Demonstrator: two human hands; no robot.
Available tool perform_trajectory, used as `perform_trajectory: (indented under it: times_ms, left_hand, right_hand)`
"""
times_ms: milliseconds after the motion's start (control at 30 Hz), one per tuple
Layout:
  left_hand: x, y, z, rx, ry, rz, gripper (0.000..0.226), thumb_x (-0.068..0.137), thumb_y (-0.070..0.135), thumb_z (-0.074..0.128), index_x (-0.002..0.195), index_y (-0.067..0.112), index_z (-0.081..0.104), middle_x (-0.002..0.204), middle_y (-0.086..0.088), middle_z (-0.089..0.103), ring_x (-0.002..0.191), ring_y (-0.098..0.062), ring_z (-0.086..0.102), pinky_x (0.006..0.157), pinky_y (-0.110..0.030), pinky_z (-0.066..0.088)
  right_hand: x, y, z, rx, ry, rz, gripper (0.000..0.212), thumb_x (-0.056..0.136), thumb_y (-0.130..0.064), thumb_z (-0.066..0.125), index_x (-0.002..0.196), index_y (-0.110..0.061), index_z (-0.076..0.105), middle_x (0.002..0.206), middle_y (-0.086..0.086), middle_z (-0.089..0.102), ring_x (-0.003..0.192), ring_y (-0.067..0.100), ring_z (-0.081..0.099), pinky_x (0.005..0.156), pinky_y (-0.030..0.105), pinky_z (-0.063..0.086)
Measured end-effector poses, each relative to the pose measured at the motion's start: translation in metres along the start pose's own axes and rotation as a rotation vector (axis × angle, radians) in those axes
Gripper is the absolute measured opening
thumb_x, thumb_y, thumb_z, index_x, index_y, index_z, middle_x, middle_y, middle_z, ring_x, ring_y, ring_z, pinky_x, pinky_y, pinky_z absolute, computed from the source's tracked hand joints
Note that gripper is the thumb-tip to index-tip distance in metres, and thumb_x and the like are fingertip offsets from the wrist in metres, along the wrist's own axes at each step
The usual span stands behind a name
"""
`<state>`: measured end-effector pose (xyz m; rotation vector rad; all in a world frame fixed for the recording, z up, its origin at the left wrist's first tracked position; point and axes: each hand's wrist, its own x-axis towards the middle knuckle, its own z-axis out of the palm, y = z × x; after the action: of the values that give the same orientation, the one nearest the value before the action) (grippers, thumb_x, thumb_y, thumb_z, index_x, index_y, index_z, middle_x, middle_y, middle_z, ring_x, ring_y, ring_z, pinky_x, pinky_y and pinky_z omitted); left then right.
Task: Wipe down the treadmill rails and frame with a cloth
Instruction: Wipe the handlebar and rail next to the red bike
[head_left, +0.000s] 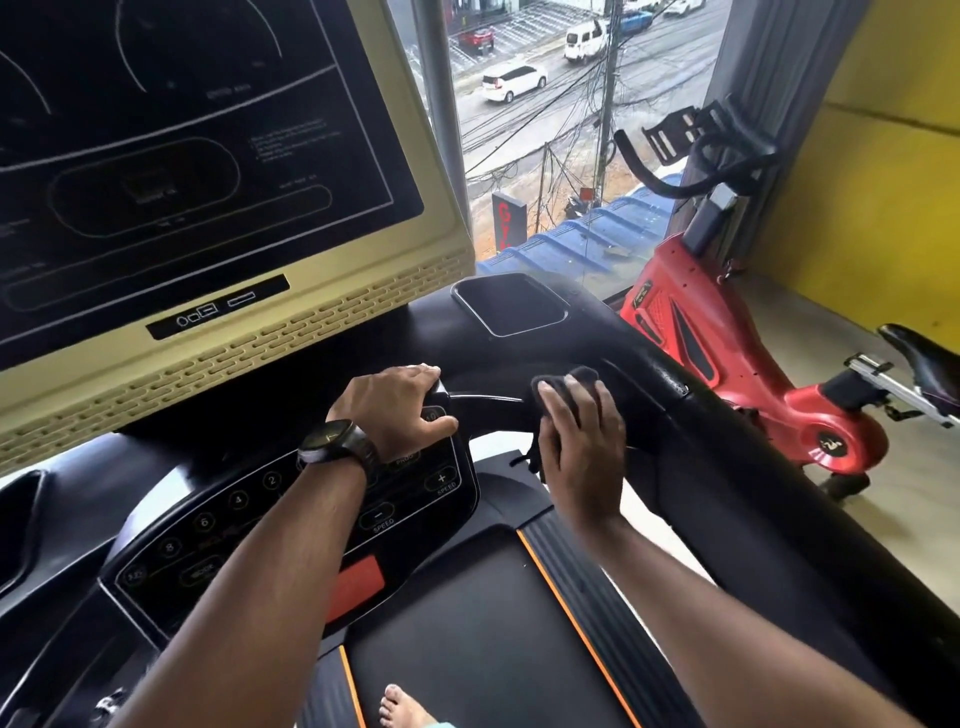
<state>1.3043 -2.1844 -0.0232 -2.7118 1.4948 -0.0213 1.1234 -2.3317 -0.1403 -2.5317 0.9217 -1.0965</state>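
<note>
**Cloth on the right side of the frame, pressed by the right hand**

Cloth (560, 385): dark, bunched, and lying on the curved black treadmill frame (670, 431), where the crossbar meets the right rail (810, 561). A loose end hangs below the palm.

Right hand (582, 447): lies on top of the cloth with fingers spread and fairly straight, pressing it to the frame. The hand is released rather than clenched, and the thumb is hidden.

Left hand (395, 410): grasps the upper right corner of the control panel (291, 519), with fingers curled over the top edge and the thumb along the side. It wears a dark wristwatch (335, 441).

Panel: glossy black, with numbered buttons and +/- speed keys. It sits just left of the cloth.

Above the panel is the cream-framed console screen (197, 130), which is dark with white line graphics. A shallow black tray (509, 304) sits to the right of the screen, beyond the cloth.

Below is the black belt (467, 623), with orange stripes along its edges. A bare foot (402, 709) stands on it at the bottom edge of the view.

To the right, well apart from the rail, a red exercise bike (727, 374) stands on the floor. Behind it, a window (545, 156) looks onto a street with cars.
</note>
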Motion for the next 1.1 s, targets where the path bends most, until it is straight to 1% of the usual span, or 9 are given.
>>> perform_trajectory:
  times_ms: [100, 200, 333, 500, 667, 833, 967, 1033, 1100]
  left_hand:
    - [0.000, 0.000, 0.000, 0.000, -0.003, 0.004, 0.078, 0.087, 0.069, 0.047, 0.151, 0.026, 0.037, 0.154, 0.009, 0.042, 0.140, -0.010, 0.040, 0.108, -0.035, 0.040]
    - [0.001, 0.000, 0.000, 0.003, -0.005, 0.006, 0.078, 0.087, 0.069, 0.046, 0.151, 0.026, 0.037, 0.154, 0.009, 0.042, 0.140, -0.011, 0.041, 0.108, -0.036, 0.040]
    - [-0.001, 0.000, -0.001, 0.008, -0.018, -0.003, 0.078, 0.086, 0.069, 0.046, 0.151, 0.026, 0.038, 0.154, 0.009, 0.043, 0.140, -0.011, 0.042, 0.108, -0.036, 0.041]
    - [-0.001, 0.002, -0.003, -0.001, -0.006, 0.014, 0.075, 0.086, 0.068, 0.048, 0.147, 0.025, 0.042, 0.150, 0.008, 0.047, 0.136, -0.013, 0.046, 0.104, -0.035, 0.043]
    - [-0.001, 0.001, -0.004, -0.006, -0.028, 0.008, 0.080, 0.082, 0.071, 0.042, 0.148, 0.025, 0.042, 0.150, 0.008, 0.047, 0.136, -0.013, 0.046, 0.106, -0.036, 0.042]
    - [0.000, 0.001, -0.004, 0.006, -0.034, 0.002, 0.083, 0.081, 0.072, 0.040, 0.149, 0.024, 0.040, 0.153, 0.008, 0.044, 0.139, -0.013, 0.042, 0.109, -0.036, 0.040]
    - [0.000, 0.000, -0.001, 0.006, -0.020, 0.001, 0.079, 0.085, 0.070, 0.046, 0.150, 0.025, 0.040, 0.153, 0.008, 0.044, 0.140, -0.013, 0.042, 0.108, -0.036, 0.039]
    - [0.000, 0.000, -0.001, 0.007, -0.023, 0.002, 0.078, 0.086, 0.070, 0.046, 0.150, 0.025, 0.040, 0.153, 0.008, 0.044, 0.140, -0.012, 0.041, 0.108, -0.036, 0.039]
    - [0.000, 0.001, -0.001, 0.016, -0.015, 0.005, 0.078, 0.086, 0.070, 0.046, 0.150, 0.025, 0.040, 0.153, 0.009, 0.044, 0.140, -0.012, 0.041, 0.108, -0.035, 0.039]
  right_hand:
    - [0.024, 0.000, -0.006, 0.004, -0.074, 0.063, 0.036, 0.094, -0.032, 0.051, 0.123, -0.023, 0.071, 0.123, 0.005, 0.067, 0.120, 0.035, 0.059, 0.099, 0.046, 0.047]
    - [0.064, 0.003, -0.008, 0.052, -0.281, 0.207, 0.036, 0.092, -0.035, 0.047, 0.111, -0.022, 0.076, 0.110, 0.005, 0.073, 0.101, 0.033, 0.066, 0.088, 0.041, 0.051]
    - [0.039, 0.008, -0.013, 0.108, -0.166, 0.177, 0.037, 0.091, -0.032, 0.045, 0.103, -0.016, 0.076, 0.103, 0.006, 0.074, 0.099, 0.032, 0.067, 0.090, 0.041, 0.051]
    - [0.099, 0.015, -0.018, 0.042, -0.639, 0.308, 0.029, 0.096, -0.035, 0.047, 0.098, -0.019, 0.072, 0.113, 0.014, 0.071, 0.105, 0.040, 0.063, 0.087, 0.041, 0.046]
    - [0.056, 0.010, -0.027, 0.115, -0.321, 0.266, 0.045, 0.084, -0.046, 0.039, 0.103, -0.026, 0.074, 0.110, 0.001, 0.072, 0.104, 0.033, 0.065, 0.085, 0.038, 0.048]
    - [0.093, 0.013, -0.018, 0.061, -0.549, 0.371, 0.031, 0.090, -0.043, 0.049, 0.081, -0.020, 0.068, 0.094, 0.009, 0.071, 0.096, 0.039, 0.065, 0.077, 0.038, 0.043]
    - [0.027, 0.004, -0.010, 0.077, -0.144, 0.171, 0.037, 0.087, -0.039, 0.050, 0.111, -0.020, 0.071, 0.113, 0.003, 0.070, 0.113, 0.034, 0.062, 0.093, 0.043, 0.046]
    - [0.019, 0.002, 0.000, 0.056, -0.084, 0.077, 0.040, 0.090, -0.037, 0.055, 0.121, -0.017, 0.067, 0.123, 0.002, 0.066, 0.125, 0.035, 0.054, 0.102, 0.047, 0.042]
    - [0.033, -0.001, 0.004, 0.077, -0.050, 0.105, 0.038, 0.093, -0.037, 0.053, 0.122, -0.018, 0.068, 0.123, 0.002, 0.067, 0.124, 0.036, 0.056, 0.102, 0.048, 0.043]
